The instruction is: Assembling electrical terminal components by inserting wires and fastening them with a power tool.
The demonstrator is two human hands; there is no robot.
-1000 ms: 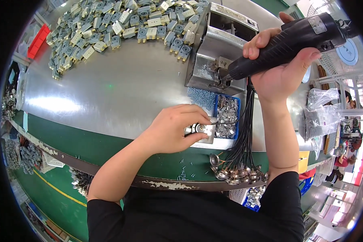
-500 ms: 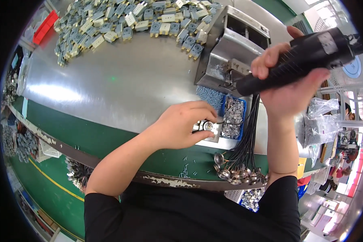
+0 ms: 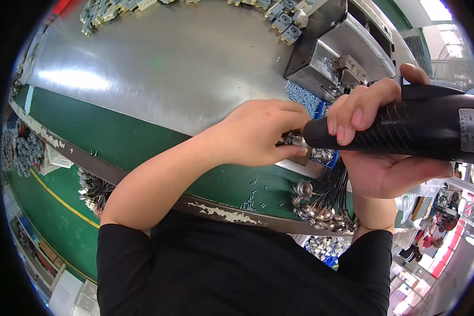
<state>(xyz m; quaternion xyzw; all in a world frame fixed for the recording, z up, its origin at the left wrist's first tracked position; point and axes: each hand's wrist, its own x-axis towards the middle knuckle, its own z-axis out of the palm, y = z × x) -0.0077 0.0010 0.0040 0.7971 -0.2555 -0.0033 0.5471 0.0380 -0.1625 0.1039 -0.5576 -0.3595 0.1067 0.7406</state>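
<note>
My right hand point(image 3: 366, 113) is wrapped round a thick black power screwdriver point(image 3: 432, 124), held almost level and pointing left. Its nose is right at a small metal fitting point(image 3: 294, 139), which the fingers of my left hand point(image 3: 263, 131) pinch over the bench edge strip. The tool's tip and most of the fitting are hidden by fingers and tool. Just beyond lies a heap of small bluish screws point(image 3: 302, 97). Beneath the tool, a blue tray point(image 3: 322, 109) of small metal pieces is partly covered.
A steel machine point(image 3: 347, 47) stands at the back right. Grey and cream blocks point(image 3: 284, 23) are heaped along the far side. Round metal cups on black cables point(image 3: 321, 208) hang at the near edge, with loose screws point(image 3: 250, 200) to their left on the green strip.
The screwdriver has come down and toward my left hand, its nose now meeting the fitting. The whole view has shifted, so the far blocks sit higher and partly out of sight.
</note>
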